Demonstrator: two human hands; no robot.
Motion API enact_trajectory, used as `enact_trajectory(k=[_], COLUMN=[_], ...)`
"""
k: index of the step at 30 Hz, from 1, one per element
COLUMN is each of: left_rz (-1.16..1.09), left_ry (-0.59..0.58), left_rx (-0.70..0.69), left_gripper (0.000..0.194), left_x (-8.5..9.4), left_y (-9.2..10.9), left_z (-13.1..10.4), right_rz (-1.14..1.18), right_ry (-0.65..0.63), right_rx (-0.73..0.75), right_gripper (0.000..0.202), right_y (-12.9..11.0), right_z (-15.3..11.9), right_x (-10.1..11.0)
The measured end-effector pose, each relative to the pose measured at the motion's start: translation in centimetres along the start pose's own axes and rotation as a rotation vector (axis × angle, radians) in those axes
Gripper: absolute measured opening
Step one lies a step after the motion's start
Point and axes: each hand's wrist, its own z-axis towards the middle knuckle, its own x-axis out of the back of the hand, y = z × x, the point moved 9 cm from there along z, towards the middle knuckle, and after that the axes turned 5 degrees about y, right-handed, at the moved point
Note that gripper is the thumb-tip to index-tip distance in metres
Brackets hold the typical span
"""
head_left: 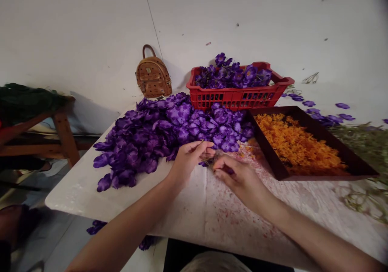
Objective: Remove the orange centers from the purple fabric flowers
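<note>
- Nearest us, our forearms [124, 227] crossed the near edge of the white table [75, 201], angling inward from the lower corners of the view.
- Our left hand [190, 154] had its fingertips pinched on thin stems [207, 157], just past the near edge of the purple petal pile [145, 138].
- Our right hand [239, 175] was curled just beside it, thumb and forefinger close together; we could not tell whether they gripped anything.
- Between our left forearm and the pile we had a strip of pale tabletop, reaching to the rounded left corner.
- Right of our hands, we had tabletop speckled with reddish bits, bounded by the dark tray [321, 132] of orange blossoms [300, 142].
- Behind the pile stood a red crate [236, 98] of purple flowers [230, 76], with a brown backpack [154, 78] to its left.
- Green stems [360, 146] crowded the tray's right side, limiting our room there.
</note>
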Motion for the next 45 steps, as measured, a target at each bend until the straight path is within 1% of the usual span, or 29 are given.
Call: enact_trajectory(k=[2,4,5,6,7,8,10,12,13,15,18,21,23,24,26,28,33,36,38,40,43,45], left_rz=[-0.068,-0.048,0.002,0.072,0.157,0.248,0.412,0.516,0.55,0.594,0.661,0.711,0.688,0.663,0.604,0.521,0.194,0.125,0.125,0.153,0.238,0.298], left_ry=[-0.006,-0.002,-0.005,-0.013,-0.03,-0.05,-0.092,-0.107,-0.114,-0.126,-0.139,-0.085,-0.065,-0.071,-0.107,-0.141,-0.216,-0.239,-0.237,-0.226,-0.206,-0.189], left_rx=[0.041,0.041,0.038,0.037,0.035,0.024,-0.031,-0.116,-0.151,-0.197,-0.232,-0.227,-0.234,-0.241,-0.23,-0.155,0.147,0.203,0.19,0.146,0.027,-0.048], left_gripper=[0.036,0.041,0.043,0.044,0.044,0.043,0.037,0.031,0.031,0.034,0.028,0.021,0.018,0.02,0.015,0.018,0.047,0.055,0.056,0.054,0.045,0.037], left_x=[0.0,0.3,0.4,0.4,0.3,0.1,-0.6,-1.2,-1.4,-1.8,-2.1,-1.9,-2.2,-2.5,-3.1,-3.4,-3.8,-3.9,-3.8,-3.6,-3.3,-3.1], left_y=[-0.2,-0.1,-0.2,-0.3,-0.4,-0.5,-0.6,-0.4,-0.4,-0.3,-0.3,0.0,0.4,0.5,0.5,0.0,-2.3,-2.7,-2.7,-2.4,-1.5,-0.9], left_z=[-0.3,-0.6,-0.7,-0.8,-0.9,-0.9,-1.0,-1.1,-1.1,-1.2,-1.3,-1.4,-1.4,-1.4,-1.3,-1.0,-0.8,-0.9,-0.8,-0.6,-0.3,-0.3], right_rz=[-0.034,-0.11,-0.178,-0.277,-0.404,-0.517,-0.636,-0.683,-0.675,-0.606,-0.417,-0.252,-0.182,-0.154,-0.099,-0.029,0.18,0.261,0.295,0.323,0.378,0.382], right_ry=[-0.067,-0.079,-0.051,0.005,0.065,0.099,0.076,0.045,0.035,0.01,-0.014,0.01,0.006,-0.001,0.003,0.006,-0.009,0.036,0.076,0.114,0.116,0.103], right_rx=[0.06,0.064,0.039,0.003,-0.049,-0.099,-0.155,-0.189,-0.188,-0.159,-0.129,-0.158,-0.177,-0.185,-0.191,-0.19,-0.228,-0.257,-0.259,-0.267,-0.299,-0.295], right_gripper=[0.011,0.01,0.012,0.013,0.014,0.015,0.014,0.011,0.008,0.004,0.009,0.013,0.017,0.018,0.02,0.024,0.03,0.029,0.027,0.025,0.022,0.021], right_y=[-0.8,-0.6,0.0,0.8,1.7,2.6,3.9,4.7,4.8,4.5,3.7,3.3,3.2,3.1,3.0,2.8,2.8,2.8,2.8,2.8,3.2,3.4], right_z=[-0.3,-0.3,-0.1,0.1,0.2,0.3,0.3,0.2,0.2,0.2,0.5,0.7,0.7,0.7,0.8,0.9,1.0,0.9,0.8,0.7,0.6,0.7], right_x=[-0.7,-0.1,0.8,2.1,3.6,4.7,5.6,5.6,5.3,4.5,3.7,4.2,4.4,4.4,4.5,4.7,4.6,4.6,4.6,4.6,4.1,3.8])
